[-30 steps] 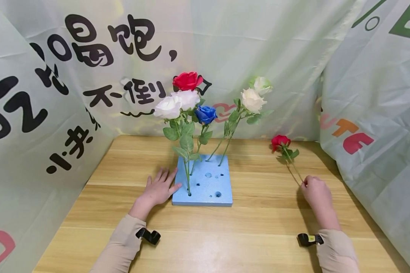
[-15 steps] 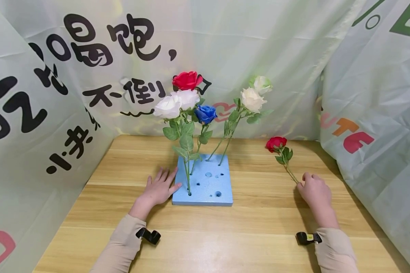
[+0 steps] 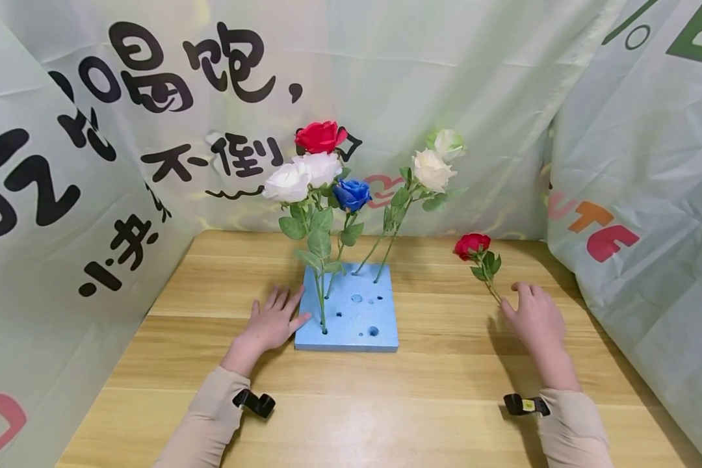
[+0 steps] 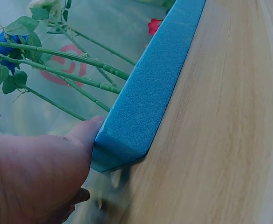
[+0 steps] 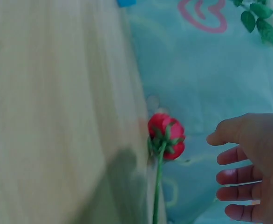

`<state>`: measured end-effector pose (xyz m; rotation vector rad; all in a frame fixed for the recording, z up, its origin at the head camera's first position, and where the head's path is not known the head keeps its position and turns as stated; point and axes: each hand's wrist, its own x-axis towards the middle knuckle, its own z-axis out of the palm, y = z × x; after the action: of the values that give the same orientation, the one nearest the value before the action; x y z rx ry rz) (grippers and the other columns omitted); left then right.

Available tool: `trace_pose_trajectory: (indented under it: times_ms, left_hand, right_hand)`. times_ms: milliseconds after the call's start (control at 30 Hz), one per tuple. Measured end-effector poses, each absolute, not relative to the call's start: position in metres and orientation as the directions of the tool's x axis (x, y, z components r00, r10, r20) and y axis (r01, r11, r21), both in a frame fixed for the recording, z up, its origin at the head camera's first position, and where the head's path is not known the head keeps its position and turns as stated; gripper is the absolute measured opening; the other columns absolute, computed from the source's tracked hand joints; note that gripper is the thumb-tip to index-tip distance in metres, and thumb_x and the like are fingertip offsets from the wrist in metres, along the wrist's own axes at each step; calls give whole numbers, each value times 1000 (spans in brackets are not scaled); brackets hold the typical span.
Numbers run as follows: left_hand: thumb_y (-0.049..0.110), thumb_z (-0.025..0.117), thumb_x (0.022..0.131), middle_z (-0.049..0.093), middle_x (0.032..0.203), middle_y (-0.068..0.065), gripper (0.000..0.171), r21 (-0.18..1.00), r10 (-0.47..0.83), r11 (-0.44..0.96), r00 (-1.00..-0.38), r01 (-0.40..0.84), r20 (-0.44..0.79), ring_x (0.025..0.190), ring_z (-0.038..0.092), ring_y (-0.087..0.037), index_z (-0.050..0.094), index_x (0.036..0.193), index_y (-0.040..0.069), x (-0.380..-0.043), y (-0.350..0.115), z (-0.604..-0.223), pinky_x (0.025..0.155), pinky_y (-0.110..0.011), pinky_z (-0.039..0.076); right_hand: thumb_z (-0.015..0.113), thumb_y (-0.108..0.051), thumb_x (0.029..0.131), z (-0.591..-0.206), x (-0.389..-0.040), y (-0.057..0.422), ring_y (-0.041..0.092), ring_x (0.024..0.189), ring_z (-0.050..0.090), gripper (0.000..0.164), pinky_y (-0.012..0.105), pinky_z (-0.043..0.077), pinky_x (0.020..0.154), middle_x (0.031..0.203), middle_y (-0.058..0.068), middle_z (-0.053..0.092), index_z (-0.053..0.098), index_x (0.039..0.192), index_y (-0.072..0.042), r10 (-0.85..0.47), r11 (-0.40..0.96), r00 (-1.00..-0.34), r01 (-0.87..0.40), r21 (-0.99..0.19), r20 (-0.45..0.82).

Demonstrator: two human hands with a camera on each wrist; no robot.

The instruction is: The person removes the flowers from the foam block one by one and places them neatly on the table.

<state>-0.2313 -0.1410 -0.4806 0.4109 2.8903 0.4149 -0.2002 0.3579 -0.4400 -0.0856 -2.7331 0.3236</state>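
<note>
My left hand lies spread at the left side of a blue foam block, its thumb on the block's near left corner. From the block's holes stand artificial roses: a red rose, white roses, a blue rose and two pale roses leaning right. Another red rose lies on the table at the right, its bloom pointing away. Just over its stem end hovers my right hand. In the right wrist view the fingers are parted, with nothing between them.
The wooden table ends at a printed cloth that hangs behind and on both sides. Several bare holes show in the block's right half. A small black camera sits on each wrist.
My right hand shifted the lying red rose a little to the left, then let go of its stem and lifted slightly. The left hand has stayed on the block.
</note>
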Motion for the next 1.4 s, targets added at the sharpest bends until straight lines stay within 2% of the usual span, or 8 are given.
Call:
trace_pose_trajectory:
  times_ms: [267, 400, 633, 867, 1067, 1400]
  left_hand:
    - [60, 31, 101, 12, 163, -19, 71, 293, 298, 923, -946, 251, -129, 152, 2, -40, 11, 158, 23, -231, -141, -481, 112, -74, 6]
    - [60, 31, 100, 12, 164, -18, 71, 291, 300, 922, -946, 254, -123, 152, 2, -39, 12, 158, 23, -231, -141, -480, 112, -74, 6]
    - [60, 33, 100, 12, 164, -15, 71, 269, 306, 924, -946, 270, -103, 152, 3, -38, 15, 158, 23, -232, -141, -479, 113, -73, 6]
    - [58, 35, 100, 13, 164, -14, 70, 265, 333, 914, -941, 307, -60, 153, 4, -37, 18, 158, 22, -234, -143, -483, 114, -72, 5]
    - [59, 34, 100, 13, 165, -12, 68, 261, 338, 912, -940, 315, -48, 153, 2, -35, 18, 158, 25, -235, -144, -485, 114, -72, 6]
    - [59, 36, 100, 15, 164, -14, 69, 281, 341, 906, -939, 317, -39, 152, 5, -37, 22, 157, 23, -233, -143, -483, 112, -74, 6]
  right_hand:
    - [66, -20, 88, -424, -202, 333, 44, 86, 58, 33, 56, 45, 67, 95, 27, 60, 61, 110, 4, 54, 971, -888, -60, -231, 456]
    - [66, -21, 89, -418, -202, 320, 44, 89, 57, 33, 56, 46, 69, 97, 26, 60, 61, 111, 4, 45, 966, -881, -83, -246, 471]
    - [67, -19, 89, -410, -204, 298, 46, 93, 58, 33, 58, 47, 73, 100, 27, 62, 62, 111, 4, 11, 958, -830, -151, -244, 558]
    - [69, -18, 88, -405, -207, 279, 41, 87, 59, 30, 52, 48, 71, 95, 21, 62, 64, 110, 2, -24, 951, -802, -202, -233, 596]
    - [70, -18, 87, -401, -212, 260, 37, 84, 59, 28, 50, 48, 69, 92, 19, 63, 65, 108, 0, -57, 942, -789, -246, -229, 612]
    - [74, -18, 85, -398, -215, 226, 32, 81, 61, 26, 46, 50, 67, 91, 16, 64, 66, 103, 0, -176, 903, -729, -387, -186, 662]
